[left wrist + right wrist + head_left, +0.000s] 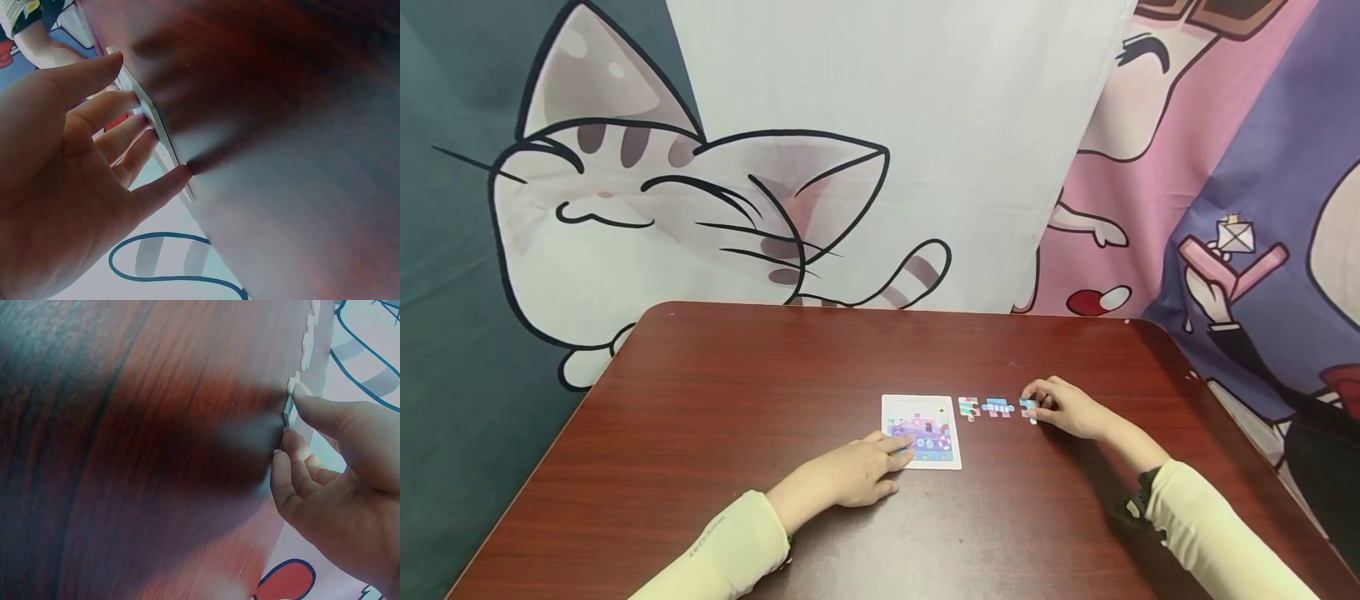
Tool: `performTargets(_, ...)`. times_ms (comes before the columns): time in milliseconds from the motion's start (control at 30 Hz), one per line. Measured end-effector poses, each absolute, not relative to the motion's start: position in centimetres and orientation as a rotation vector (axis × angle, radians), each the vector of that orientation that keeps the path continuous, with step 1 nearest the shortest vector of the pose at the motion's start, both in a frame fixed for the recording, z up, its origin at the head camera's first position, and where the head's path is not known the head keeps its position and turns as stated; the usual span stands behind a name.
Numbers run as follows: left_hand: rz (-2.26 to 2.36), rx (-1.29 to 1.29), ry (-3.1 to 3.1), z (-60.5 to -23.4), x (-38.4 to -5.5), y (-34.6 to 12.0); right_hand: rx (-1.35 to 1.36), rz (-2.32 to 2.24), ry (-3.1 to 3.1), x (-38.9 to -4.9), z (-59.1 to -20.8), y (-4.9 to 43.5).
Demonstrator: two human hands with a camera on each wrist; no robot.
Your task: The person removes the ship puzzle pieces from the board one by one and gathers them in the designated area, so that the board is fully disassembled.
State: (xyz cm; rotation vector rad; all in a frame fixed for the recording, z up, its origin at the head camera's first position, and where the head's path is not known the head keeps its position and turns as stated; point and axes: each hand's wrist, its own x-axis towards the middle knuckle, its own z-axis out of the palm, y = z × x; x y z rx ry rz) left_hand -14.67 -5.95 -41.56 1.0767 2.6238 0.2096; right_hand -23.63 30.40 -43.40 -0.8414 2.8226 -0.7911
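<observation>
A white-bordered puzzle board (898, 407) with a purple and blue picture lies flat on the table. My left hand (853, 473) rests on its lower left part, fingers fairly straight and spread; the left wrist view shows fingertips along the board's edge (164, 137). To the right of the board, three colourful puzzle pieces stand in a row: a green and pink one (967, 407), a blue one (997, 407) and another bluish one (1027, 406). My right hand (1070, 410) pinches this last piece (289, 409) by its edges, between thumb and fingertips, at the tabletop.
The reddish-brown wooden table (760, 375) extends around the board and pieces. Behind it hangs a cloth backdrop (865, 75) printed with a cartoon cat and other figures, close to the table's far edge.
</observation>
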Motion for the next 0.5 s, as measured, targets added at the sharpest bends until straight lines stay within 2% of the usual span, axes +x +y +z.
performTargets(500,0.177,1.076,2.632,-41.97,-14.79,-5.92,-0.774,-0.693,2.901,-23.57,-43.09,30.47)
